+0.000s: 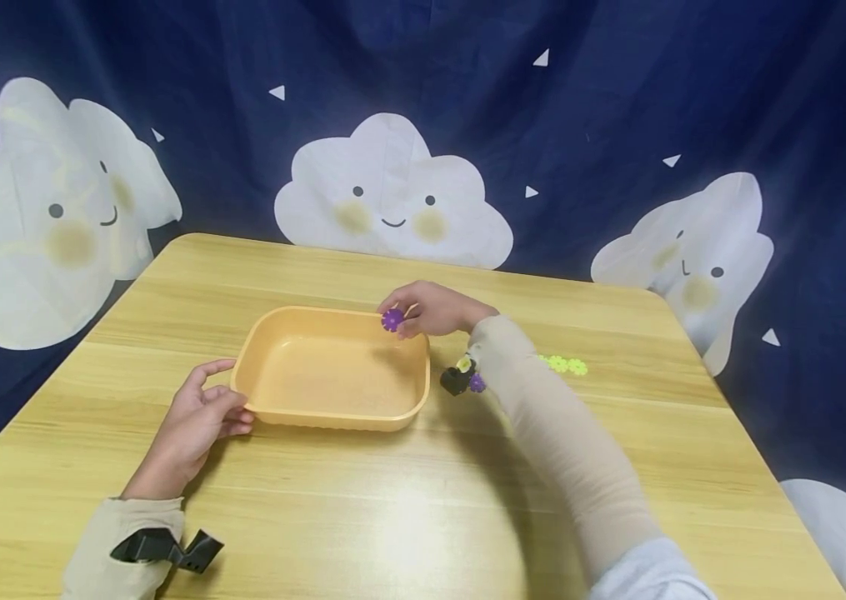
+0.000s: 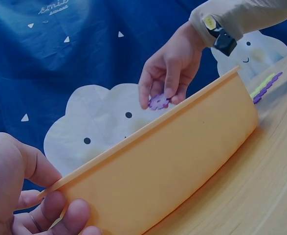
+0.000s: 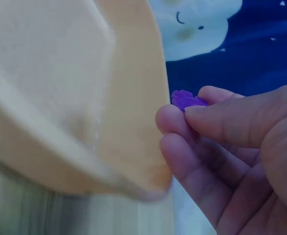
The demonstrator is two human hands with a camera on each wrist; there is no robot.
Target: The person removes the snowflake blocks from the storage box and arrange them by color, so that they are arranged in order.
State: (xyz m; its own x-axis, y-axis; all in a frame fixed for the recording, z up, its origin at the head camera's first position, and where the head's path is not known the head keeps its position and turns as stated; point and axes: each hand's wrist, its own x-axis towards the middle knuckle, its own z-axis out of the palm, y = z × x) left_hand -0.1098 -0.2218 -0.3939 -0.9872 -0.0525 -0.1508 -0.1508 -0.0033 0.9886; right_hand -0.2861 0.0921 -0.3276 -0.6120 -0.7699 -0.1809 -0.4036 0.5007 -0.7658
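An empty orange tray (image 1: 265, 367) (image 2: 182, 161) (image 3: 133, 98) sits mid-table. My right hand (image 1: 430, 308) (image 2: 170, 73) (image 3: 231, 147) pinches a purple flower-shaped piece (image 1: 392, 319) (image 2: 159, 102) (image 3: 186, 100) between thumb and fingers, just above the tray's far right corner. My left hand (image 1: 193, 421) (image 2: 16, 191) rests against the tray's near left edge, fingers touching its outer wall and thumb near the rim.
A short row of yellow-green flower pieces (image 1: 563, 364) (image 2: 263, 84) lies on the wooden table (image 1: 392, 517) right of my right forearm, with a purple piece (image 1: 477, 382) beside the wrist camera. A blue cloud-print backdrop (image 1: 618, 100) hangs behind the table.
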